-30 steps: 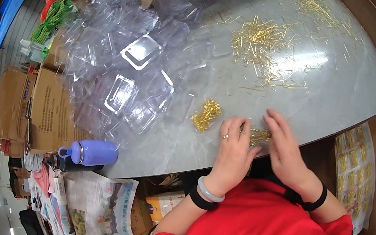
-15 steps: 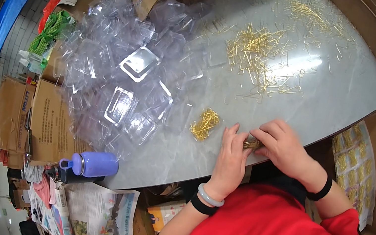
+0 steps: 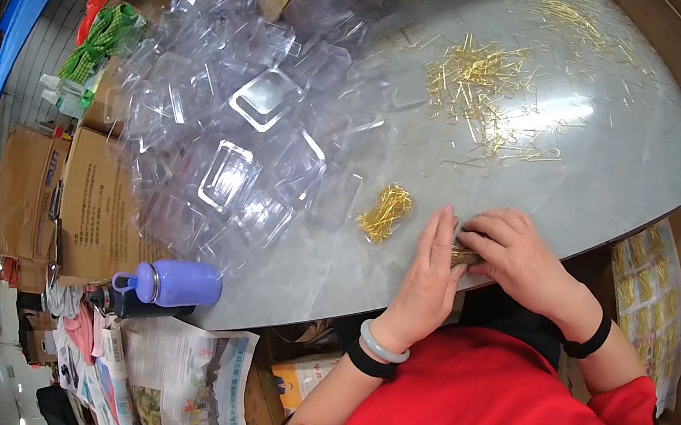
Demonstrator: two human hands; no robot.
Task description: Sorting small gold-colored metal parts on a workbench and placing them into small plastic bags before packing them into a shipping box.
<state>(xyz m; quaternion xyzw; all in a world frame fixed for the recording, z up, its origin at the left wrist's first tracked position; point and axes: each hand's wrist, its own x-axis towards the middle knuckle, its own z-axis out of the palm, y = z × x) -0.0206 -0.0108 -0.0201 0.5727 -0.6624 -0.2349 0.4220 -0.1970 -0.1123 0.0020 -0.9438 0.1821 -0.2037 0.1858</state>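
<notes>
Head view, looking down on a glossy grey stone-look desk. Left hand laid flat at the near edge, fingers straight and pressed together, palm side turned toward the right hand. Right hand curled, fingertips bent inward and pinching a small bundle of thin gold-coloured metal pins, mostly hidden between the two hands; only a short gold end visible. Both hands touching at the bundle.

Just left of the left hand, a small loose heap of gold pins resting on the desk, apart from the fingers. Farther ahead of both hands, a larger scattered spread of the same gold pins across the middle of the desk. Well to the left of the left hand, a big jumbled pile of clear plastic clamshell boxes covering that end of the desk. Below and left of the left hand, beyond the desk edge, a lilac bottle with a loop cap lying on its side, with brown cardboard cartons beside it and a folded newspaper lower down. Pale bangle and dark band on the left wrist, dark band on the right wrist, red sleeves behind.
</notes>
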